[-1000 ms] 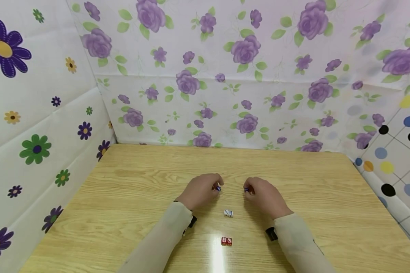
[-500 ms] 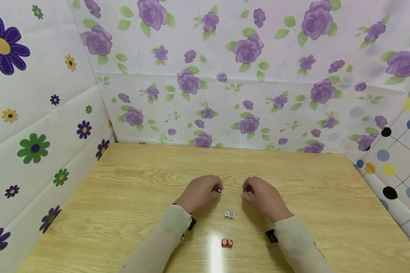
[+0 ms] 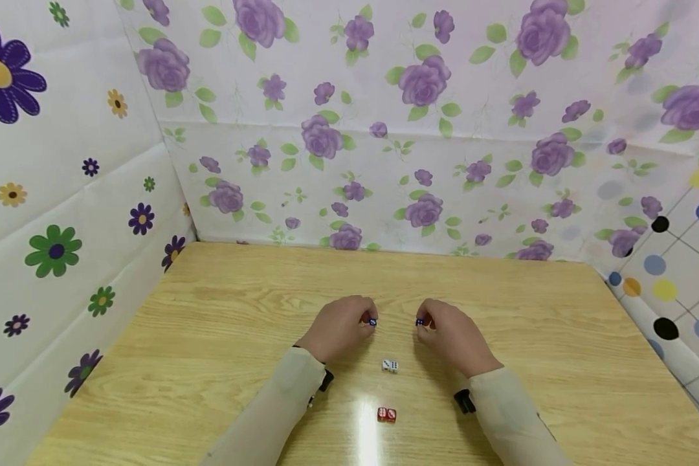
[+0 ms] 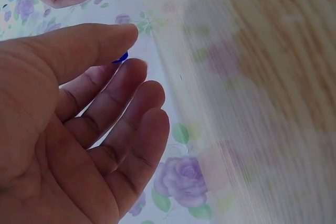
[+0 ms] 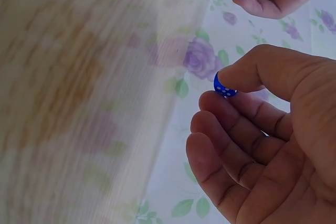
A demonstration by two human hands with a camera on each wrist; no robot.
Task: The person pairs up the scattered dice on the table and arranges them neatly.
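Note:
My left hand (image 3: 339, 329) pinches a small blue die (image 3: 373, 322) with white pips between thumb and fingers; in the left wrist view the thumb hides most of that die (image 4: 121, 57). Across a short gap, my right hand (image 3: 455, 336) pinches a second blue die (image 3: 419, 322), which shows past the thumb tip in the right wrist view as a blue die (image 5: 224, 86). The other fingers of both hands curve loosely. Between the forearms, a pair of white dice (image 3: 390, 366) sits side by side on the table. Nearer to me lies a pair of red dice (image 3: 387, 414), also side by side.
The wooden table (image 3: 221, 310) has a glossy top with a bright reflection near the red dice. A rose-patterned cloth wall (image 3: 378, 168) stands along its back edge. Patterned cloth also borders the left side (image 3: 93, 213) and right side (image 3: 687, 272).
Both hands keep their blue dice and have hardly moved. The blue dice have turned slightly in the fingers since a second ago, and the head view has shifted a little. White and red dice stay put.

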